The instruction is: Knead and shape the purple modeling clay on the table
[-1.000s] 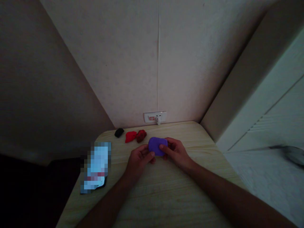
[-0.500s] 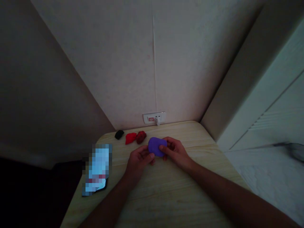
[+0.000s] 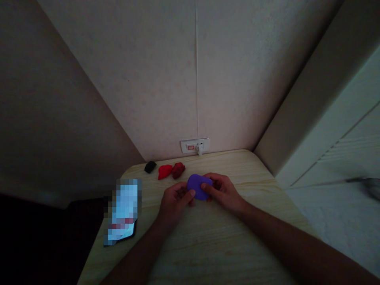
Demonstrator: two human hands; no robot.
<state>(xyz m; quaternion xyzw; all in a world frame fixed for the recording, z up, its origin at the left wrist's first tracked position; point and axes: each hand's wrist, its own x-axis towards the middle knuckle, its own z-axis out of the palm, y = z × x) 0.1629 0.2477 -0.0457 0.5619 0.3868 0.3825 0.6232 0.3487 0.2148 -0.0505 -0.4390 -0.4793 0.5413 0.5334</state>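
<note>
A flat, rounded piece of purple modelling clay [image 3: 196,189] is held between my two hands, over the wooden tabletop. At its left edge my left hand [image 3: 175,200] pinches it, the thumb on top and the fingers underneath. My right hand [image 3: 224,192] grips the right side, with its thumb pressed onto the upper face. The fingertips beneath the clay are partly hidden. Behind and to the left lie a bright red lump [image 3: 165,171], a dark red lump [image 3: 178,170] touching or nearly touching it, and a black lump [image 3: 150,167].
A phone [image 3: 126,209] with a lit, pixelated screen lies on the left of the wooden table [image 3: 202,249]. The wall behind bears a socket plate [image 3: 190,147] with a white plug in it. A pale panelled cabinet or door [image 3: 341,146] stands on the right.
The view has shifted slightly. Both hands still grip the purple clay, which looks a little rounder and turned slightly; its lower edge now shows more.
</note>
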